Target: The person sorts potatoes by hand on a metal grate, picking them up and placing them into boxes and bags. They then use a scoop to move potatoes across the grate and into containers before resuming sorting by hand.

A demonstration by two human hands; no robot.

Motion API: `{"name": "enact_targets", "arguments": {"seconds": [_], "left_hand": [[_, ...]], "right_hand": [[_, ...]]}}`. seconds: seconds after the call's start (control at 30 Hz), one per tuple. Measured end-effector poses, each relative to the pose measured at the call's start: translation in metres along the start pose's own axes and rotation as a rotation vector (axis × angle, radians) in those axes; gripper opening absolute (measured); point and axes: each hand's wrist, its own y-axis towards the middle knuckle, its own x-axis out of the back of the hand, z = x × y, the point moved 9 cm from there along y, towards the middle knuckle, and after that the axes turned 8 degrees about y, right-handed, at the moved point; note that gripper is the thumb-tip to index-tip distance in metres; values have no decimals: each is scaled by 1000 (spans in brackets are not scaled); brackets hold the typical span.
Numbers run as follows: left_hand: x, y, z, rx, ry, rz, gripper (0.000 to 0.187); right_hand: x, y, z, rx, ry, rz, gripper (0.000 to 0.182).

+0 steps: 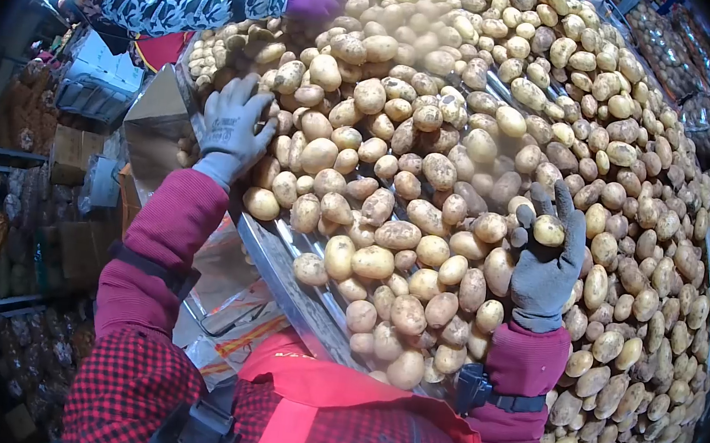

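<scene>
My left hand (233, 127), in a grey work glove, lies back-up with its fingers stretched apart at the left edge of the potato heap, beside a box-like brown panel (159, 110). No potato shows in its grasp; what is under the palm is hidden. Over the right part of the heap, my right hand (547, 272), also gloved in grey, has its fingers curved around a small potato (548, 230). Loose potatoes (372, 262) of mixed sizes, some with dirt on the skin, surround both hands and lie over metal rollers (325, 300).
A co-worker's purple-gloved hand (316, 1) and camouflage sleeve (179, 6) reach in from the upper left. A metal rail (280, 278) borders the rollers near my body. Stacked crates (97, 78) and bags stand at left. Blurred specks hang over the middle of the heap.
</scene>
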Motion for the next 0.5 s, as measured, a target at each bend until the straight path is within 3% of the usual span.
{"name": "enact_targets", "arguments": {"seconds": [0.03, 0.07, 0.13, 0.2, 0.27, 0.37, 0.43, 0.5], "left_hand": [[23, 4, -11, -71, 16, -168, 45], [37, 13, -18, -70, 16, -170, 45], [59, 24, -61, -362, -387, -91, 42], [39, 30, -111, -491, -283, 264, 49], [21, 40, -132, -584, -253, 274, 55], [-2, 48, -157, -708, -141, 641, 60], [-11, 49, -155, -730, -120, 625, 55], [-15, 48, -159, -757, -116, 640, 53]], "right_hand": [[0, 1, 1, 1, -2, 4, 59], [-1, 1, 1, -5, -14, 21, 59], [-2, 0, 1, -17, -27, 39, 59], [-1, 0, -4, -86, 86, 32, 59], [-2, 0, -3, -63, 57, 28, 60], [0, 0, -3, -25, 60, -1, 60], [-9, 1, 10, 92, -7, 73, 59], [-7, 1, 8, 72, 89, 22, 60]]}}
